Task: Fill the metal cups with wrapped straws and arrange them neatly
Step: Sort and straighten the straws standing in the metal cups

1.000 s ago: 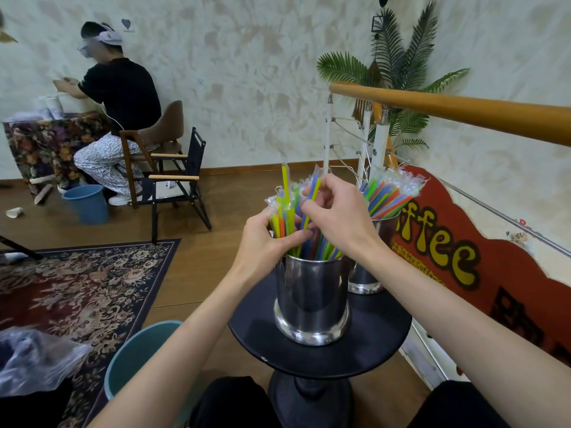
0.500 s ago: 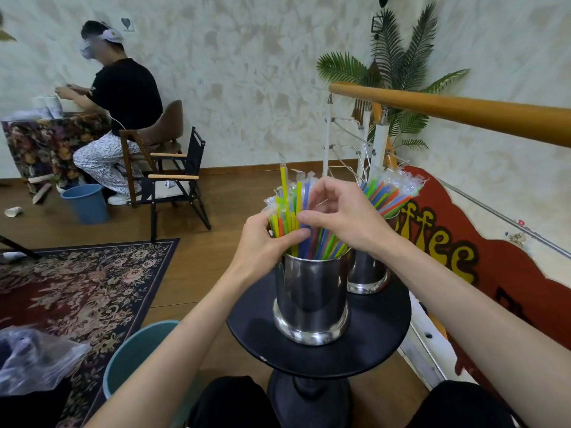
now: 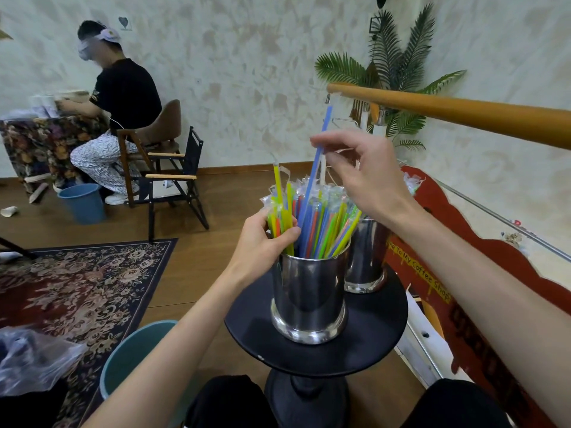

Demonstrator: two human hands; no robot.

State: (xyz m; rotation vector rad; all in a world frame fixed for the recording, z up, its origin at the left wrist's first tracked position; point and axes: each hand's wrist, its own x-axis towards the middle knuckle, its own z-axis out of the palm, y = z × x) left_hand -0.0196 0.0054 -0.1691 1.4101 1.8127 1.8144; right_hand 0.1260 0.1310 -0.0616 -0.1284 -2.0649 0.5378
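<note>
Centre frame: left hand grips the straw bundle at the near metal cup rim. Right hand, centre-right, pinches one blue straw raised above. Advice: keep bundle steady, lower straw vertically into a gap.

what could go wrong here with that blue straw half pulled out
The right hand pinches the blue straw high above the bunch; lifting it may drag neighbouring straws out. The left hand grips only the bunch's left side, so the rest could splay. The front cup stands close to the small table's edge and might tip.
</note>
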